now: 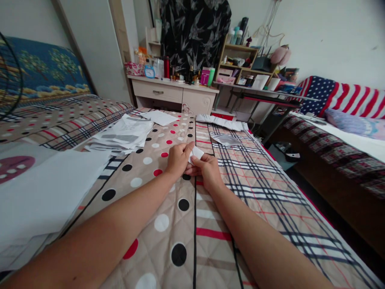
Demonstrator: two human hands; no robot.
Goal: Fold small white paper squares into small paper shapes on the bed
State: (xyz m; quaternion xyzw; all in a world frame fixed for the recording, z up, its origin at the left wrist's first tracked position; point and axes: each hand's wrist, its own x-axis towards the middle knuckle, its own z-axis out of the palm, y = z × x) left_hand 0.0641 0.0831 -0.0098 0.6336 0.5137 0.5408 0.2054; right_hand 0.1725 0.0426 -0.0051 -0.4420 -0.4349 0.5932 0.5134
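Note:
Both my hands meet over the middle of the quilted bedspread (186,241). My left hand (178,159) pinches one side of a small folded white paper (197,153), fingers curled closed. My right hand (207,167) grips the same paper from below and the right, fingers closed on it too. The paper is held just above the fabric, where the dotted half and the plaid half join. My forearms stretch in from the bottom of the view.
A pile of white paper sheets (123,135) lies to the left, a large white sheet (45,192) nearer me. More folded papers (224,122) lie ahead. A cluttered dresser (174,92) and shelf stand behind; another bed (337,160) is on the right across a narrow floor gap.

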